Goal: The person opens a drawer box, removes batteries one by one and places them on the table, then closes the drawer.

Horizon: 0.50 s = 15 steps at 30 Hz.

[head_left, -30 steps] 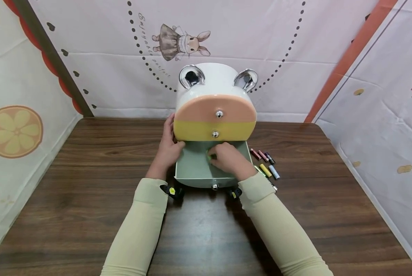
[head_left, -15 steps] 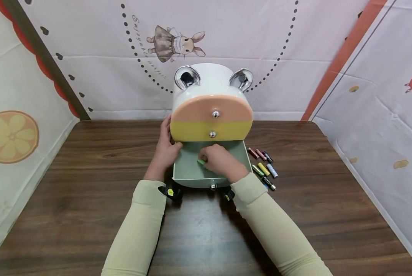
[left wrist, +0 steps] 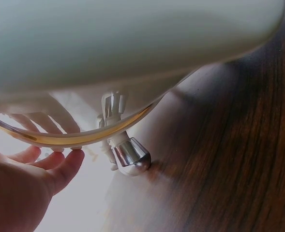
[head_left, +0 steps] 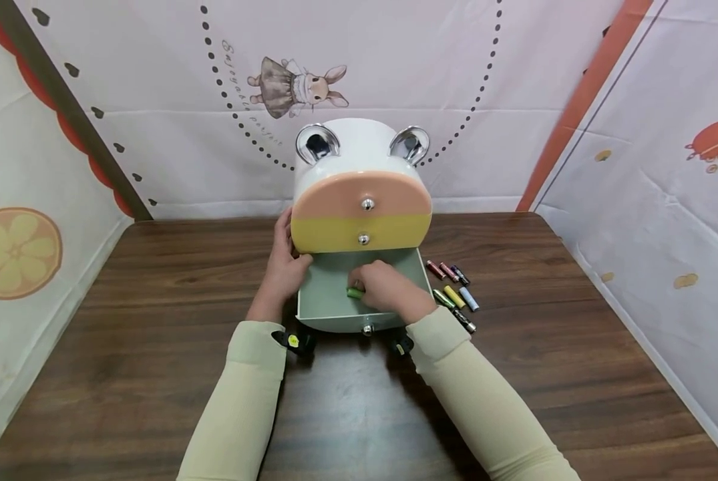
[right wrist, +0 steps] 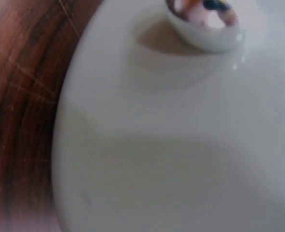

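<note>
A small drawer cabinet (head_left: 361, 190) with a white body and silver ears stands on the table, its lowest, pale green drawer (head_left: 328, 304) pulled out. My left hand (head_left: 283, 267) grips the cabinet's left side, thumb at the front edge beside the drawer. The left wrist view shows those fingertips (left wrist: 74, 157) against the curved side. Inside the drawer, my right hand (head_left: 389, 286) pinches a green battery (head_left: 355, 293) close over the drawer floor. Part of the battery is hidden under the fingers. In the right wrist view the drawer front (right wrist: 157, 145) fills most of the frame.
Several batteries lie on the table right of the drawer, among them a yellow battery (head_left: 453, 296) and a light blue battery (head_left: 469, 298). A silver knob (head_left: 367, 330) sticks out from the drawer front. Printed cloth (head_left: 172, 147) hangs behind the dark wooden table (head_left: 202, 260).
My right hand has shifted toward the front of the drawer with the green battery, more of which now shows. The left hand stays on the cabinet. The head view has shifted slightly.
</note>
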### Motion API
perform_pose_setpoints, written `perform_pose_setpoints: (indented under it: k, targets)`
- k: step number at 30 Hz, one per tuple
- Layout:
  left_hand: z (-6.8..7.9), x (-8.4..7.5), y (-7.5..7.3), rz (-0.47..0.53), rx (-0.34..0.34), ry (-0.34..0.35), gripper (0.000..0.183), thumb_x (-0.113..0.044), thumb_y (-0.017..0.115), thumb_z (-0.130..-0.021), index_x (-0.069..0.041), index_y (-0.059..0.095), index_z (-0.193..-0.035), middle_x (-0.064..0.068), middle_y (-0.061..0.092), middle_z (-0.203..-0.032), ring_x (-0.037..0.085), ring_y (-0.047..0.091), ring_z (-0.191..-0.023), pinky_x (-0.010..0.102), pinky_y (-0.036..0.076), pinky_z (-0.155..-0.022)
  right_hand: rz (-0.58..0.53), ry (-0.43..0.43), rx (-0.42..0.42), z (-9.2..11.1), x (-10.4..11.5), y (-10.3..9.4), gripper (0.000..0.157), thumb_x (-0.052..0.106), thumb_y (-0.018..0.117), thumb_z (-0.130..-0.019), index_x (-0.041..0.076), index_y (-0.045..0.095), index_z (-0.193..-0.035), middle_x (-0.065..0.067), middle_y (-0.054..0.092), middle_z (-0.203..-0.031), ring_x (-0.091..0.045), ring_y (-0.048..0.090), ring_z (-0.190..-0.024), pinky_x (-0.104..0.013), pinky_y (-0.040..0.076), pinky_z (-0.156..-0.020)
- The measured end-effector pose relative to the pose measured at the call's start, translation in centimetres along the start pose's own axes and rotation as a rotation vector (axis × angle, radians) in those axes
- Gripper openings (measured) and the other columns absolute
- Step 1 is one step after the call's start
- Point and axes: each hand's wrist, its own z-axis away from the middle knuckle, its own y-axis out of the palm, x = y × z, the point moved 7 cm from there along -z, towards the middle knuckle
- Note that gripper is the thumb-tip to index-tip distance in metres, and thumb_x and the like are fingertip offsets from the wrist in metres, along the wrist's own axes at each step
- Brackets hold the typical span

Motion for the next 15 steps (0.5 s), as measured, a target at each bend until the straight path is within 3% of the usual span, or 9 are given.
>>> perform_pose_setpoints:
  k: [3, 15]
  targets:
    - [0.2, 0.3, -0.1, 0.006, -0.001, -0.006, 0.094, 0.018, 0.042, -0.079, -0.022, 0.004, -0.156, 0.010, 0.019, -0.160, 0.027, 0.026, -0.144, 0.050, 0.030, -0.107, 0.003, -0.013, 0.005, 0.4, -0.2, 0.0, 0.018, -0.003, 0.059, -0.082, 0.011, 0.068, -0.086, 0.004, 0.031, -0.063, -0.013, 0.029, -0.062, -0.029, 0.028, -0.063]
    - [0.1, 0.3, -0.1, 0.007, 0.009, -0.018, 0.095, 0.016, 0.043, -0.080, -0.026, 0.003, -0.156, 0.009, 0.017, -0.161, 0.025, 0.024, -0.146, 0.050, 0.030, -0.109, 0.024, -0.116, -0.043, 2.2, -0.2, -1.8, 0.024, -0.006, 0.060, -0.075, 0.014, 0.050, -0.069, 0.004, 0.026, -0.067, -0.011, 0.024, -0.062, -0.028, 0.022, -0.062]
